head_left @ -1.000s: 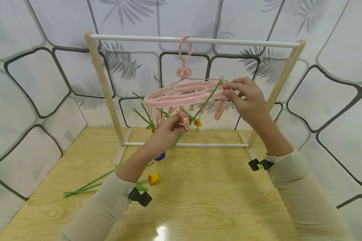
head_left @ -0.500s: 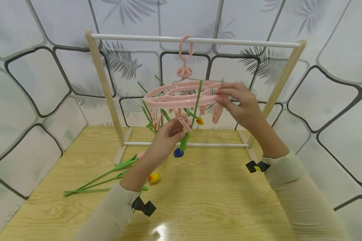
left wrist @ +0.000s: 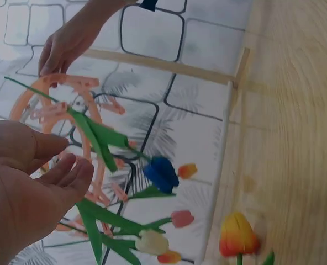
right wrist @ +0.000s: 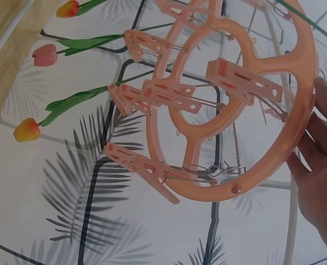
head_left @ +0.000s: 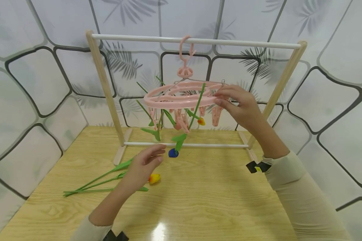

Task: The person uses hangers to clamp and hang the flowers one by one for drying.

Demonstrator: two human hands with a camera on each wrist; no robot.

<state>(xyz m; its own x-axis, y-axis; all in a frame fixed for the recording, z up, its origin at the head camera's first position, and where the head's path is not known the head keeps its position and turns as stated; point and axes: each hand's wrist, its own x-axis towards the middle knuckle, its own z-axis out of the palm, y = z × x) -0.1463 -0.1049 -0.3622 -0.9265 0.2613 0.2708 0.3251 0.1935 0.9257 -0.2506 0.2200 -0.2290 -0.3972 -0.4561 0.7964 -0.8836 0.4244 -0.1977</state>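
Note:
A pink round clip hanger (head_left: 181,102) hangs by its hook from a white rail. My right hand (head_left: 239,103) pinches the hanger's rim at its right side. My left hand (head_left: 146,165) is below and left of the hanger, fingers loosely bent, holding nothing. Near it a blue tulip (head_left: 173,153) hangs head-down, its green stem caught in a pink clothespin (head_left: 183,124). In the left wrist view, a pink tulip (left wrist: 182,218), a white tulip (left wrist: 152,242) and orange-yellow ones also hang from the clips. At the right rim, another clothespin (right wrist: 141,170) holds no flower.
The drying rack (head_left: 105,83) has wooden side posts and a white lower bar (head_left: 211,145). Several tulips with green stems (head_left: 93,182) lie on the wooden table (head_left: 205,201) at the left, one with a yellow-orange head (head_left: 154,178). A patterned backdrop stands behind.
My left hand has let go of the clothespin and moved down and left. The blue tulip now hangs from that clip. My right hand has shifted slightly left with the rim.

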